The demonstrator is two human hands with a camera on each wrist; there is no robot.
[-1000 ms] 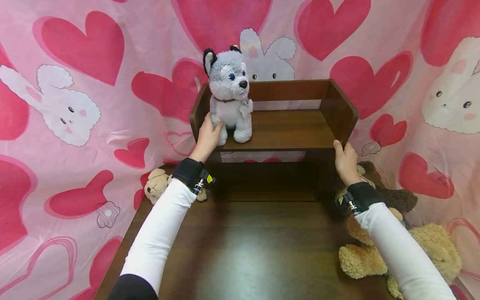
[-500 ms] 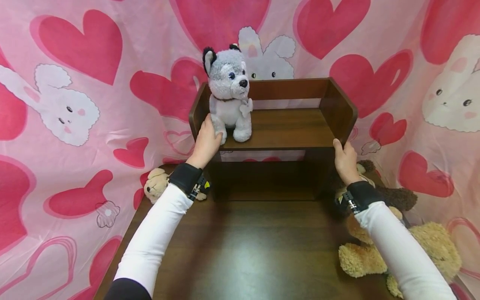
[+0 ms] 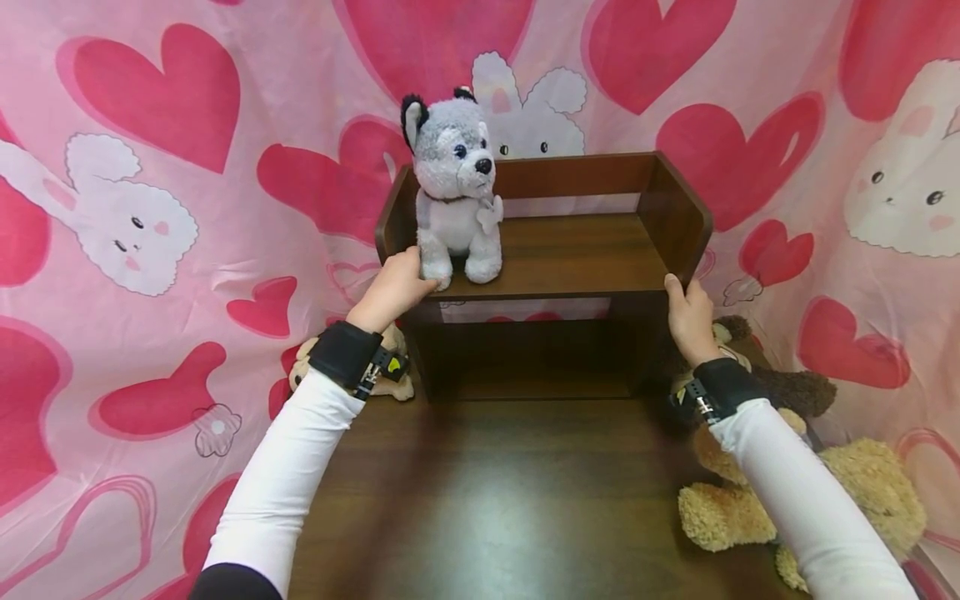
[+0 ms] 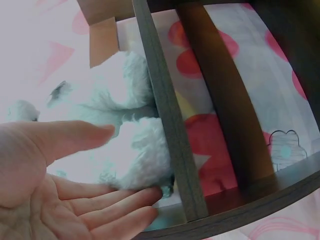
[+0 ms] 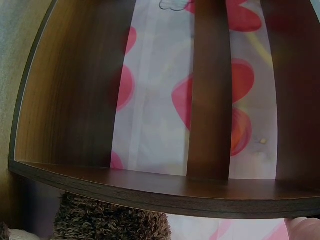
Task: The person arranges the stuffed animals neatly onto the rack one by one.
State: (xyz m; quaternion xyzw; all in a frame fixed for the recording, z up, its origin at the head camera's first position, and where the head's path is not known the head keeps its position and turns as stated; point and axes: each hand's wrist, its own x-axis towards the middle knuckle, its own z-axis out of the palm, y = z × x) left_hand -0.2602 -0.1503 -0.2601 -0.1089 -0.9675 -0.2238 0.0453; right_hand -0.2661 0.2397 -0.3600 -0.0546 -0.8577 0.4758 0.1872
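A grey and white plush husky point(image 3: 453, 196) sits upright at the left end of the top board of a dark brown wooden shelf point(image 3: 585, 254). My left hand point(image 3: 393, 287) is low beside its leg, at the shelf's front left corner. In the left wrist view, the fingers point(image 4: 125, 210) are straight along the underside of the plush leg point(image 4: 142, 152), and the thumb is apart from them above it. My right hand point(image 3: 690, 317) grips the shelf's right side panel, thumb on its front edge; only a bit of a fingertip point(image 5: 302, 229) shows in the right wrist view.
The shelf stands on a brown table point(image 3: 480, 492). A cream plush dog point(image 3: 393, 379) lies behind my left wrist. On the right are a dark brown plush point(image 3: 798, 392) and a tan teddy bear point(image 3: 873, 492). Pink heart-and-bunny cloth point(image 3: 300, 75) hangs around.
My left hand has slid down and left from the husky's side to the front corner of the shelf. The husky stays seated in place. My right hand keeps its grip on the panel.
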